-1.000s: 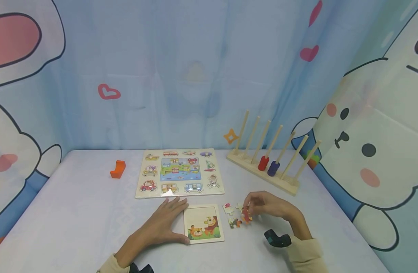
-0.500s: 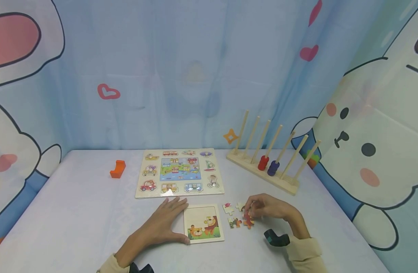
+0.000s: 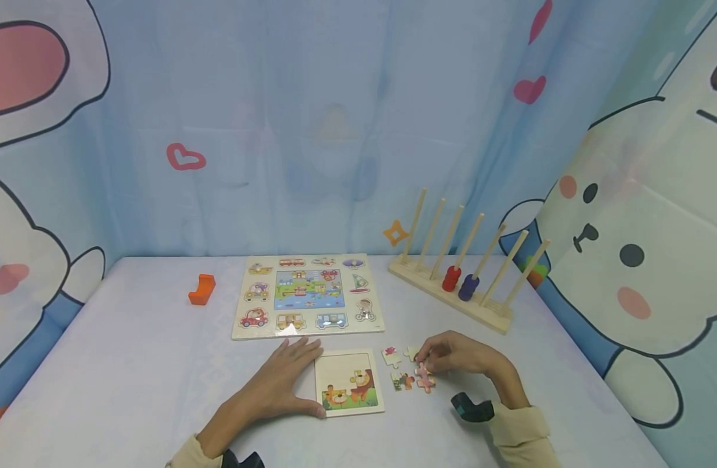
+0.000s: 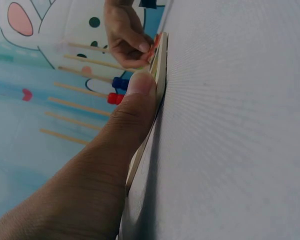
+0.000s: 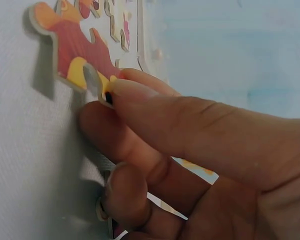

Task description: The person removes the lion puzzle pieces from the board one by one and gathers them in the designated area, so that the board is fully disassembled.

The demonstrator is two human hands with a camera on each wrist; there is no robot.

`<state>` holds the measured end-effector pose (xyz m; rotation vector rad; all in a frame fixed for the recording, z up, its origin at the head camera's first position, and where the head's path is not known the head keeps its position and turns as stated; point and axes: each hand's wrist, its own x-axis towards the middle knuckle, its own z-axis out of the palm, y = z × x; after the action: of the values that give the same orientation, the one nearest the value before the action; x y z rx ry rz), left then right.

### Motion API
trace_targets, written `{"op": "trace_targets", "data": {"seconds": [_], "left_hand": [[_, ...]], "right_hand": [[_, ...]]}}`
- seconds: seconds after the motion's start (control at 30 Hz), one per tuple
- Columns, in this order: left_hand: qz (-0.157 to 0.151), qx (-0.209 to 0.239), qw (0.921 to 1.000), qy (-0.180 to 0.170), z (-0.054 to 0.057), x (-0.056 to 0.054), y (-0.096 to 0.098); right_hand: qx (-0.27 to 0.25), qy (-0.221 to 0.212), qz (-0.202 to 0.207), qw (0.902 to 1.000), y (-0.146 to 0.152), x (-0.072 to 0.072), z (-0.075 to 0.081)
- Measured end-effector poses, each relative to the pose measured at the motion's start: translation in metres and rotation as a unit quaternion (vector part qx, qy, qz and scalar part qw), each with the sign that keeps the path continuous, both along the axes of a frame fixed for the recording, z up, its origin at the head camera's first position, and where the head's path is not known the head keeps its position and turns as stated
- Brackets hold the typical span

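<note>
My right hand pinches a red-orange jigsaw piece between thumb and finger, just above the table in the right wrist view. Around it in the head view lie several loose pieces: one with a pink flower, one with green and orange, and a pale one partly behind my fingers. To their left is a small square puzzle board, its lower part filled with cartoon animals. My left hand rests along the board's left side, fingers straight, thumb touching the near left corner.
Behind the small board lies a larger vehicle puzzle board. A wooden peg stand with red and blue beads stands at back right. An orange curved block sits at back left. A patterned curtain borders the table.
The piece in my right hand has gone lower and a little to the right, and its face has tilted to look paler. My left hand and the small board have stayed still.
</note>
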<state>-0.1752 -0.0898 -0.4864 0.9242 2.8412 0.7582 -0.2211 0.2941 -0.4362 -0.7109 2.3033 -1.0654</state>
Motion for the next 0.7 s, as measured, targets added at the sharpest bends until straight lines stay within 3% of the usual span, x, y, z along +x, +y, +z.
{"op": "trace_targets", "data": {"seconds": [0.7], "left_hand": [[0.002,0.004,1.0,-0.004,0.0009,0.0006,0.0]], "right_hand": [[0.018,0.009,-0.008,0.9998,-0.0024,-0.0006,0.0006]]}}
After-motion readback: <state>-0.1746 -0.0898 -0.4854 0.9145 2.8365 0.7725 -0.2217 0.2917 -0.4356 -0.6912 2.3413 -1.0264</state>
